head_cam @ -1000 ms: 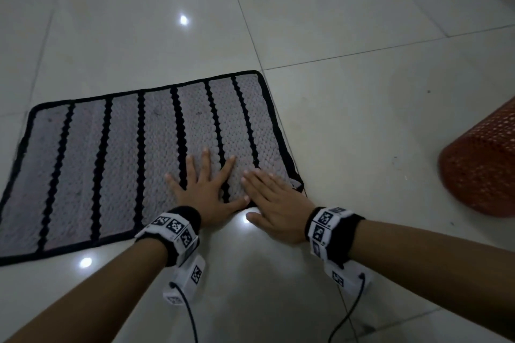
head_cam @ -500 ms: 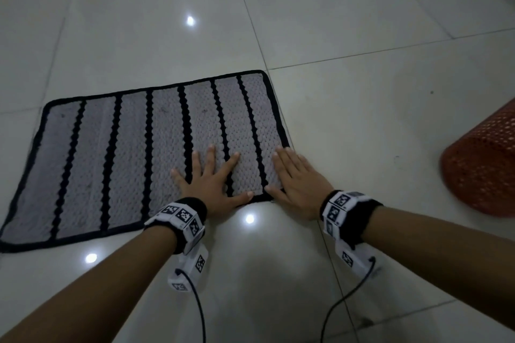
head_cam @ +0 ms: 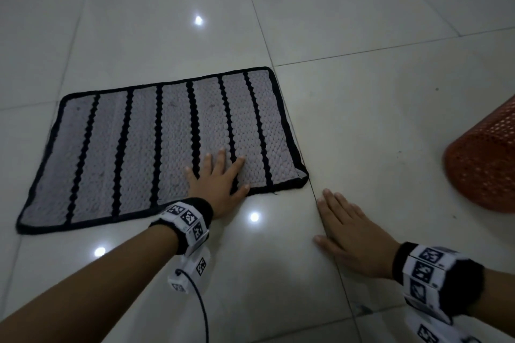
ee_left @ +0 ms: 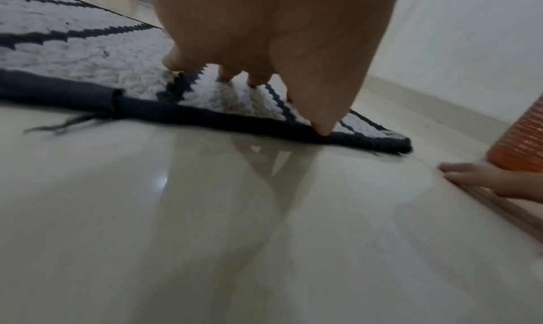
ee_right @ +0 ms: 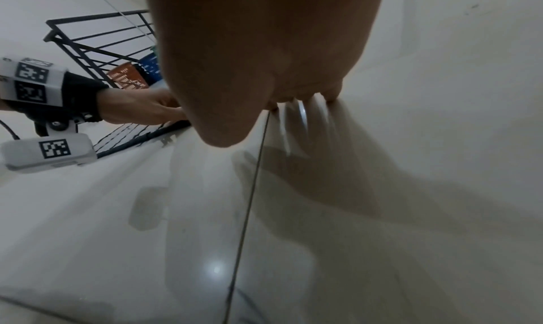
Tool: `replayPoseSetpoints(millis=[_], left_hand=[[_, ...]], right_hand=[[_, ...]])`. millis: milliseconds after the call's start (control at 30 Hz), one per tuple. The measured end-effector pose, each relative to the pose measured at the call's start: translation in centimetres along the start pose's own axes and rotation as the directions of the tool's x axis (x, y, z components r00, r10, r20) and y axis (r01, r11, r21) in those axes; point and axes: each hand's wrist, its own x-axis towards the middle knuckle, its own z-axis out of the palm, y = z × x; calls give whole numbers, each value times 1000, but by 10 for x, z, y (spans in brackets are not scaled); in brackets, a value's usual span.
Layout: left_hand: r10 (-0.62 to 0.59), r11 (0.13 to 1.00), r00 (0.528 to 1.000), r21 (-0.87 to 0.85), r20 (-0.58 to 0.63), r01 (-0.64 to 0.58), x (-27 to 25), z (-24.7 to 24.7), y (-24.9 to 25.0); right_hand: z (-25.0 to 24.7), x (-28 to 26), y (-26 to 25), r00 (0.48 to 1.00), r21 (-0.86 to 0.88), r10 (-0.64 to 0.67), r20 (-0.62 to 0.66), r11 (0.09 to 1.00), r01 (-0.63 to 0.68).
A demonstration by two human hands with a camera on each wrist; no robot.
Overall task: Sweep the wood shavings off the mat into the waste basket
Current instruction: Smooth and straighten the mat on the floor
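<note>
Since half a second ago, the right hand (head_cam: pixel 351 234) has left the mat (head_cam: pixel 145 147) corner and now lies flat on the tile floor (head_cam: pixel 362 106), fingers straight, holding nothing. No wood shavings can be made out. The mat lies flat; the left hand (head_cam: pixel 216 182) presses its near edge with spread fingers. The orange waste basket (head_cam: pixel 485 164) stands well apart, at the right.

Left hand (head_cam: pixel 216 185) flat, fingers spread, palm down, forearm stretched forward. Right hand (head_cam: pixel 349 227) flat, fingers together and straight, palm down, off to the right. Both wrists carry marker bands.
</note>
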Motion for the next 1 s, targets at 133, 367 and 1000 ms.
replayPoseSetpoints(millis=[133,367,1000], left_hand=[[27,999,1000,41,7,-27,-17,15,0],[51,995,996,78,76,-57,-25,30,0],[9,992,943,115,332,-50,-18,3,0]], right_hand=[[1,8,-11,1000,-24,-6,-12,1000,5],[-13,40,-20,946,105,-54,-319,990,92],[-38,72,2,981,-56,-122,-154,992,115]])
